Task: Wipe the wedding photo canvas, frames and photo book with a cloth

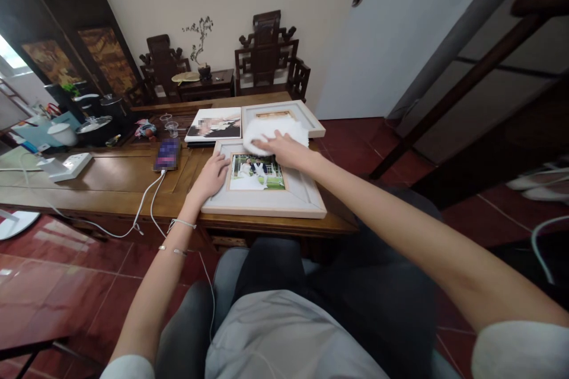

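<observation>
A pale framed photo (302,192) lies flat at the near right end of a low wooden table (111,180). My left hand (212,176) rests on the frame's left edge, fingers bent over it. My right hand (284,149) presses a white cloth (267,129) against the frame's top edge, fingers laid on the cloth. A second pale frame (306,118) lies just behind it. A flat photo print (214,124) lies to that frame's left.
A phone (167,155) on a white cable lies left of the frames. A white power strip (71,166), clear cups (169,124) and pots stand further left. Carved dark chairs (267,53) line the wall. A stair rail (466,80) runs at right. Red tile floor surrounds the table.
</observation>
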`<state>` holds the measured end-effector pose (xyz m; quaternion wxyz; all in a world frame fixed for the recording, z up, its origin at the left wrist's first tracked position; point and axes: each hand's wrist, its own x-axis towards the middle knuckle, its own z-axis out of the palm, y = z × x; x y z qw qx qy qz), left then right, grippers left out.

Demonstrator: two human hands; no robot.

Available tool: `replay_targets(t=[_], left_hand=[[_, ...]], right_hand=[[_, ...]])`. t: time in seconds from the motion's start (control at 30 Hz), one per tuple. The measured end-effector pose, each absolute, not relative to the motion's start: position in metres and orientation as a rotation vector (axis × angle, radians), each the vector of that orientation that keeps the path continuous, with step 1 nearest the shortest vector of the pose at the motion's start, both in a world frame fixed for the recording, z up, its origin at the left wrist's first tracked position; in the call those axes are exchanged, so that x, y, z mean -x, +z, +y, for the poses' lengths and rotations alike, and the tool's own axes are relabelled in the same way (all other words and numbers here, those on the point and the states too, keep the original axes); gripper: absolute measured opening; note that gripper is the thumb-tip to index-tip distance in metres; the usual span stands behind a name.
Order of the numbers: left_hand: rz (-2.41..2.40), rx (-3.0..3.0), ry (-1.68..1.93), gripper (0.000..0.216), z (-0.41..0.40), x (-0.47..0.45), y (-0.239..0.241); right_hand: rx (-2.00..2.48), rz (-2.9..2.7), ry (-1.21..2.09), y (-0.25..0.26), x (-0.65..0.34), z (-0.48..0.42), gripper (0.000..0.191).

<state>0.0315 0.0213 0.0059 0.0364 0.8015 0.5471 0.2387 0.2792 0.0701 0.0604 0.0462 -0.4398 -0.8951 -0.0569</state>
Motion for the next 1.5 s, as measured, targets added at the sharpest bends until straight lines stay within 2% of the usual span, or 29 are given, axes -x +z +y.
replay_targets(t=[0.13,0.3,0.47,0.6,0.87,1.07,1.17,1.33,1.5], left_hand=[[1.695,-2.461,0.727,0.038,0.021,-0.032,0.006],[1.693,-2.459,0.719,0.039,0.020,-0.032,0.006],[1.685,-2.445,0.729,0.039,0.020,-0.032,0.006],[1.685,-2.444,0.723,0.039,0.020,-0.032,0.006],[1.680,-2.428,0.742,0.038,0.021,-0.030,0.005],[1.686,-2.438,0.741,0.038,0.021,-0.031,0.005],[1.687,-2.436,0.753,0.037,0.021,-0.032,0.005],[1.690,-2.443,0.729,0.037,0.019,-0.033,0.008],[1.677,-2.468,0.712,0.038,0.018,-0.033,0.009]], right_hand=[[1.254,-2.886,0.000,0.060,-0.285,0.037,0.085],[1.034,-3.048,0.267,0.083,-0.306,-0.034,0.078],[0.965,-3.023,0.301,0.088,-0.309,-0.076,0.090],[1.005,-2.911,0.233,0.064,-0.300,-0.052,0.091],[1.236,-2.626,-0.119,0.037,-0.293,0.070,0.082],[1.179,-2.843,-0.097,0.045,-0.289,0.050,0.082],[1.100,-2.959,0.027,0.065,-0.295,0.002,0.085],[0.772,-3.063,0.485,0.104,-0.310,-0.068,0.082],[0.697,-2.985,0.528,0.088,-0.307,-0.075,0.090]])
